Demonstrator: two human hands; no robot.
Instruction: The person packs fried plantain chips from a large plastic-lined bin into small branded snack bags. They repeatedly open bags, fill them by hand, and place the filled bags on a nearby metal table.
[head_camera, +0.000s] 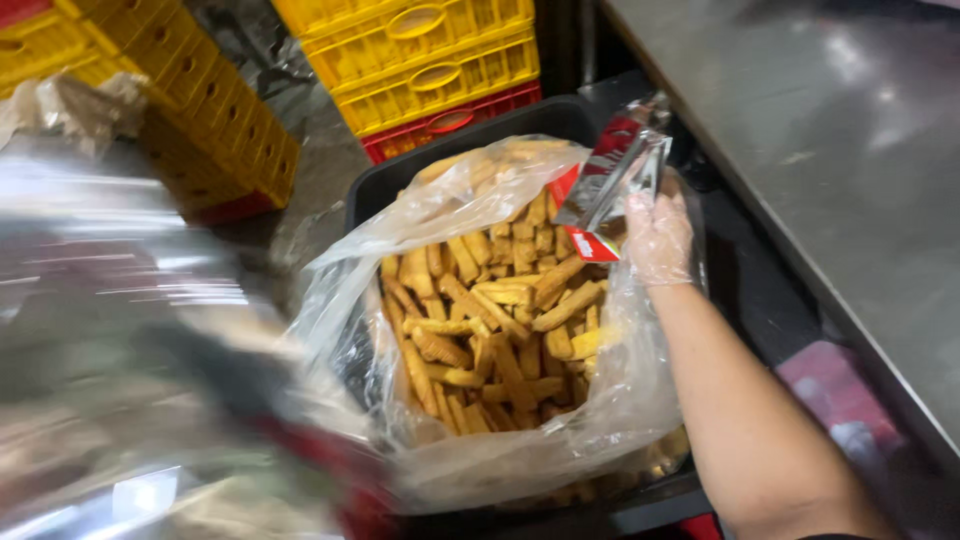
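My right hand (658, 238), in a thin clear glove, holds a small clear packet with a red label (610, 190) over a big clear plastic bag (470, 200). The bag is full of golden ridged snack sticks (490, 330) and sits inside a black crate (520, 125). My left hand is hidden: the left side of the view is a blur of shiny clear packaging (130, 330) with red print, very close to the camera.
A grey steel table (830, 150) runs along the right. Yellow crates (420, 55) stacked on a red one (450, 120) stand behind the black crate, with more yellow crates (180, 90) at the upper left. Grey floor lies between them.
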